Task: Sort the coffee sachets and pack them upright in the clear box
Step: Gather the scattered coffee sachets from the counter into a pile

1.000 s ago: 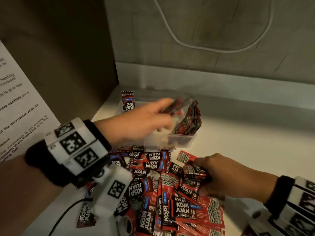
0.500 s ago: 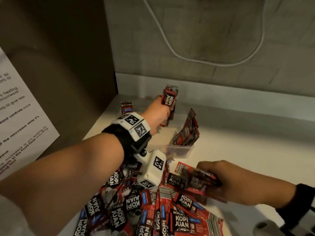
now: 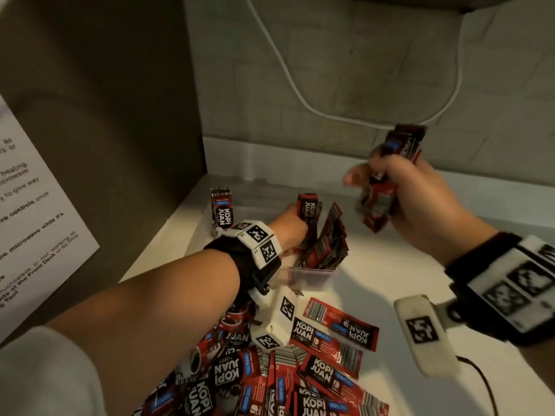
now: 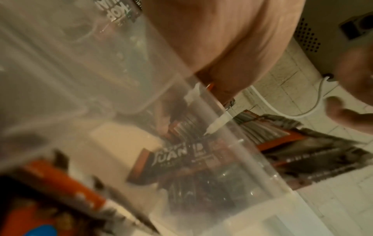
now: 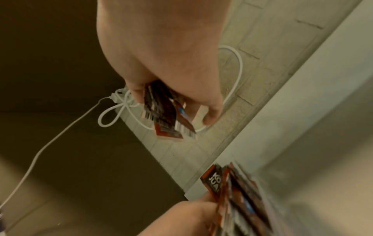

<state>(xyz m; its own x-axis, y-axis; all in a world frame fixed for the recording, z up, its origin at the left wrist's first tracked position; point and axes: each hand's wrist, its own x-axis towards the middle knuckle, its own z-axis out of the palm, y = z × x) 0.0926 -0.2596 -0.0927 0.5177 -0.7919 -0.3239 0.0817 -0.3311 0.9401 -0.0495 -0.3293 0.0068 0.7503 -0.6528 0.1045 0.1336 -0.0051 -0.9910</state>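
Note:
Red-and-black Kopi Juan sachets lie in a loose pile (image 3: 270,370) on the white counter in front of me. The clear box (image 3: 313,277) stands behind the pile. Inside it, a stack of sachets (image 3: 329,244) leans at the right end and one sachet (image 3: 220,208) stands at the far left. My left hand (image 3: 295,219) reaches into the box and grips an upright bundle of sachets (image 3: 307,210). My right hand (image 3: 390,190) is raised to the right of the box, its fingers curled round another bundle (image 3: 404,145), also seen in the right wrist view (image 5: 165,115).
A white cable (image 3: 300,94) loops across the tiled back wall. A dark appliance side (image 3: 105,115) bounds the counter on the left, with a printed notice (image 3: 36,220) on it. Bare white counter (image 3: 390,280) stretches to the right of the box.
My left hand carried its sachets over the box and lowered them into it. My right hand closed on a bundle in the pile and lifted it up to the right.

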